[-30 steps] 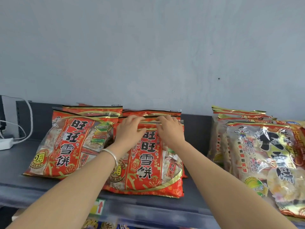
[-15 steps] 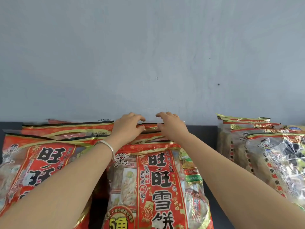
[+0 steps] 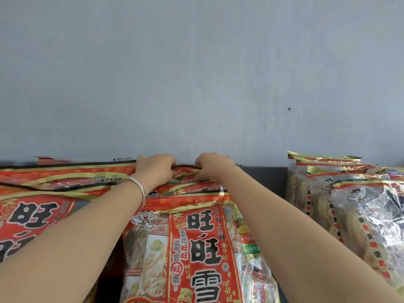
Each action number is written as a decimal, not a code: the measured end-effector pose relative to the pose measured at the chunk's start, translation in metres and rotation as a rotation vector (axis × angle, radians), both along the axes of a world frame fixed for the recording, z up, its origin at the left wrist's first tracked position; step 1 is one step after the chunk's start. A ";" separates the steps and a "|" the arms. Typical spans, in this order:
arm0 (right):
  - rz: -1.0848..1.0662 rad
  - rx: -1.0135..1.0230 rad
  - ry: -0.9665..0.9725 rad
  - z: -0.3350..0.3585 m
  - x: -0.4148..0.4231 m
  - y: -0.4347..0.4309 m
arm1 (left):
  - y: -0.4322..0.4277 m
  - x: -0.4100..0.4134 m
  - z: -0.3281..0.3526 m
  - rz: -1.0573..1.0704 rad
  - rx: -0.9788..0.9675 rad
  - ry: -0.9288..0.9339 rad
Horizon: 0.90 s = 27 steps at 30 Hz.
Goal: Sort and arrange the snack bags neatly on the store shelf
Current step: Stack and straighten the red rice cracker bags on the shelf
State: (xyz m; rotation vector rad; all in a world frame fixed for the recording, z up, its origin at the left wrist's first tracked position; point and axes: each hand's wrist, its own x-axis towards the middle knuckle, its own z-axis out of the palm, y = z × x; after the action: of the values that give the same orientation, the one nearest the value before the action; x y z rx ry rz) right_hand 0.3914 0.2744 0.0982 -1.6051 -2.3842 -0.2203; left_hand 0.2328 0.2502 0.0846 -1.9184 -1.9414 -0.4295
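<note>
Gripping rear red bag, left hand, right hand

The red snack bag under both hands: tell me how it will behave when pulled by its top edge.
Probably floppy: the red snack bag's top seam crumples under the left hand and right hand. Glossy film likely slides easily. Contents look like brittle crackers, so likely light but breakable.
</note>
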 end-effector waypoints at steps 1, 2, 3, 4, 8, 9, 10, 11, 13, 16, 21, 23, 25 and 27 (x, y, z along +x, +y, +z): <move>-0.005 0.003 0.020 0.000 0.002 0.002 | 0.000 0.001 0.000 0.009 0.004 -0.006; -0.012 -0.005 0.040 -0.001 0.003 0.003 | 0.000 0.002 -0.001 0.017 0.003 -0.020; -0.015 -0.014 0.051 -0.002 0.005 0.004 | 0.000 0.004 -0.001 0.025 -0.004 -0.031; -0.021 -0.015 0.058 -0.004 0.005 0.006 | 0.000 0.007 -0.001 0.035 -0.013 -0.035; -0.038 0.058 0.084 -0.011 0.011 0.008 | -0.002 0.018 0.000 0.060 0.009 -0.011; -0.045 0.082 0.094 -0.012 0.015 0.009 | -0.002 0.022 0.000 0.055 0.039 -0.013; -0.057 0.106 0.101 -0.012 0.019 0.009 | -0.001 0.026 0.001 0.046 0.066 -0.021; -0.071 0.127 0.103 -0.011 0.025 0.010 | -0.001 0.032 0.001 0.032 0.082 -0.042; -0.103 0.157 0.105 -0.009 0.039 0.011 | 0.002 0.045 0.000 -0.009 0.074 -0.116; -0.132 0.159 0.118 -0.008 0.058 0.013 | 0.007 0.062 -0.001 -0.064 0.046 -0.195; -0.097 0.072 0.200 -0.012 0.069 0.015 | 0.015 0.071 -0.002 -0.071 0.059 -0.240; -0.087 0.069 0.204 -0.013 0.070 0.014 | 0.016 0.072 -0.003 -0.077 0.066 -0.262; -0.068 0.117 0.213 -0.013 0.071 0.013 | 0.014 0.073 -0.004 -0.093 0.088 -0.279; -0.050 0.208 0.215 -0.013 0.072 0.010 | 0.009 0.074 -0.004 -0.120 0.139 -0.254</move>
State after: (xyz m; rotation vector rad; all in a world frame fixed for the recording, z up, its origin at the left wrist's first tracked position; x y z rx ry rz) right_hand 0.4637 0.2845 0.0856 -1.5113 -2.0885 -0.2799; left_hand 0.3063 0.2590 0.0807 -1.9757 -1.8936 -0.8573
